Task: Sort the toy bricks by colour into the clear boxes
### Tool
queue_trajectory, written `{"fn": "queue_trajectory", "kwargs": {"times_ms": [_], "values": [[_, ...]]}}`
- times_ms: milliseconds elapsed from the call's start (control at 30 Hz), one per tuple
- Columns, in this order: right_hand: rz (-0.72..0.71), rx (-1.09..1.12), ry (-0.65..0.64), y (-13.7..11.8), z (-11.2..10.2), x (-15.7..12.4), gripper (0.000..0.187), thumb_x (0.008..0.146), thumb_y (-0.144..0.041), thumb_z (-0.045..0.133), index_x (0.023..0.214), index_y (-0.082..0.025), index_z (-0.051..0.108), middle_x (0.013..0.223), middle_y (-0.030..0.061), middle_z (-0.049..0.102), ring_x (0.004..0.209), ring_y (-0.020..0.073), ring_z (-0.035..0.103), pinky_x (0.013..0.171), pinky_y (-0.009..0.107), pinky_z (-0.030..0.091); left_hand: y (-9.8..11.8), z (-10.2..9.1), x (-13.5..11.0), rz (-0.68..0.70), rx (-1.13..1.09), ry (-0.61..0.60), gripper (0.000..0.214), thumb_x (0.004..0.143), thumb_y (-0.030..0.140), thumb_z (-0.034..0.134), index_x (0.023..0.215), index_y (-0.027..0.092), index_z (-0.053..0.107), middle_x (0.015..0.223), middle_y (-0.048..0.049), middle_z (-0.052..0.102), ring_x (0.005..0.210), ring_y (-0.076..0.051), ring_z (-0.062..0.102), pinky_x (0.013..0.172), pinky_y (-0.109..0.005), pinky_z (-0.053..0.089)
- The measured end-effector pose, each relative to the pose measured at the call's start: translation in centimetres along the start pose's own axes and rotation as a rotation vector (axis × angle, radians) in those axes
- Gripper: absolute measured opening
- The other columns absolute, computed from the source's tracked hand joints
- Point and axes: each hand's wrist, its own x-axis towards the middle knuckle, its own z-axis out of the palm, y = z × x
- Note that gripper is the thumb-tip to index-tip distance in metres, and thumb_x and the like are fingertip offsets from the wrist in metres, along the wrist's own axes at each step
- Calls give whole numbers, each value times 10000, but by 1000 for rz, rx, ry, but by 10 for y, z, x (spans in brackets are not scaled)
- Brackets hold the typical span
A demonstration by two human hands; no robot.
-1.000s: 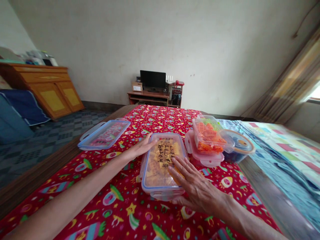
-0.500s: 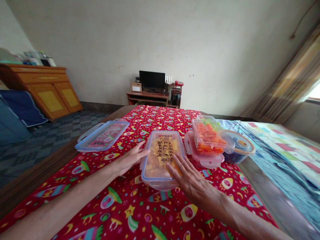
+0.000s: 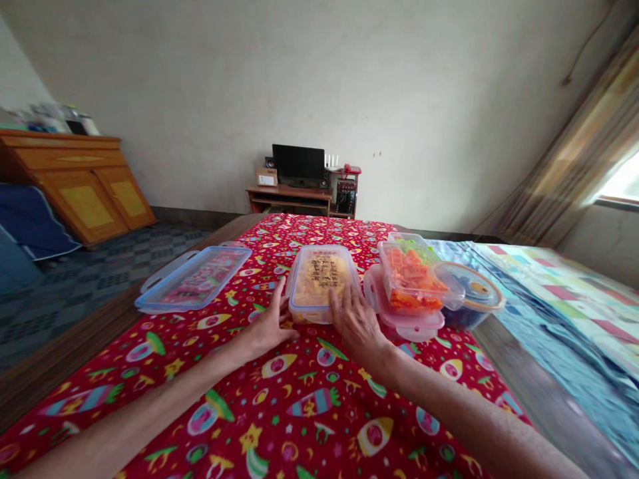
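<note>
Hands were apart, with the yellow-filled box between them. The box (clear lid, pale blue rim) sat on the red patterned cloth, near the middle of the table; columns of dark characters showed on its top, too small to read.

Left hand: at the box's near left corner, thumb spread from the fingers, fingertips against or just beside the side wall; exact contact could not be told. Right hand: fingers extended over the near right corner, touching the box; whether it gripped could not be told, the thumb being unclear.

To the right of the box, 1 clear container of orange pieces rested on 1 pink lidded container, beside 1 round container with an orange-edged lid. To the left, 1 blue-rimmed clear lid lay well apart from the box.
</note>
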Motion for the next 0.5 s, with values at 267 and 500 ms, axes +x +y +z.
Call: {"fn": "queue_trajectory", "kwargs": {"times_ms": [267, 500], "values": [[2, -23, -58, -1, -5, 17, 512, 834, -30, 418, 1339, 44, 463, 1343, 319, 494, 1273, 353, 485, 1016, 482, 440, -3, -3, 37, 37, 331, 59, 1157, 620, 224, 781, 1528, 232, 63, 1304, -142, 608, 985, -289, 683, 882, -457, 539], [-313, 245, 190, 7, -71, -5, 475, 859, -92, 447, 1331, -45, 480, 1326, 202, 563, 1257, 256, 505, 1041, 401, 444, 5, 4, 77, 296, 486, 30, 810, 735, 281, 637, 1473, 181, 319, 1375, -109, 555, 1243, -295, 534, 1068, -440, 409]]}}
